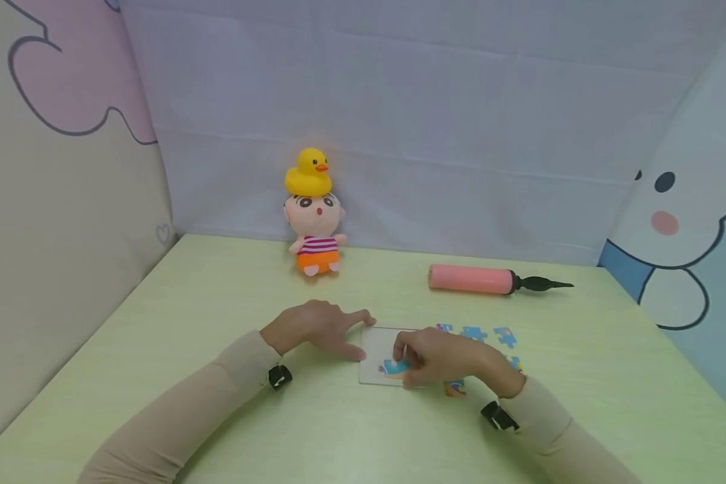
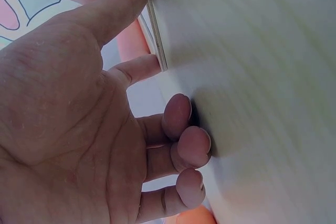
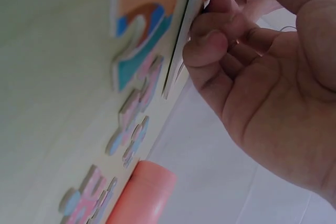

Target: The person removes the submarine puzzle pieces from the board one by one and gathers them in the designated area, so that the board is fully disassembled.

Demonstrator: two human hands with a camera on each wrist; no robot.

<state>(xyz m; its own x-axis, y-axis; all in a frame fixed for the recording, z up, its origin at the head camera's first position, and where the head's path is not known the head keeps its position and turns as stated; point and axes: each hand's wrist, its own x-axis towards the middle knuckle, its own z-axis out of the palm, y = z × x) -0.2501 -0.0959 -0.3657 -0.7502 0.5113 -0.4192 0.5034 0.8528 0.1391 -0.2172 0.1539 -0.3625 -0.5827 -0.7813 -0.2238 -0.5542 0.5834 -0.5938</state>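
Observation:
A thin whitish puzzle board (image 1: pixel 375 341) lies flat on the table. My left hand (image 1: pixel 319 328) is at its left side, with the extended thumb and index finger touching the edge; in the left wrist view, the other fingertips (image 2: pixel 194 145) are bent toward the tabletop. Over the board's right part, my right hand (image 1: pixel 448 353) has curled fingers and thumb around a blue and orange puzzle piece (image 1: pixel 392 368) at the lower part of the board. The fingers partly hide that piece and the board's right side.
Several loose puzzle pieces (image 1: pixel 474 333) lie right of the board, some behind the right hand. Farther back lies a pink hand pump (image 1: pixel 472 279) with a black nozzle. A plush doll (image 1: pixel 316 228) sits at the back, a yellow rubber duck (image 1: pixel 308 176) on its head.

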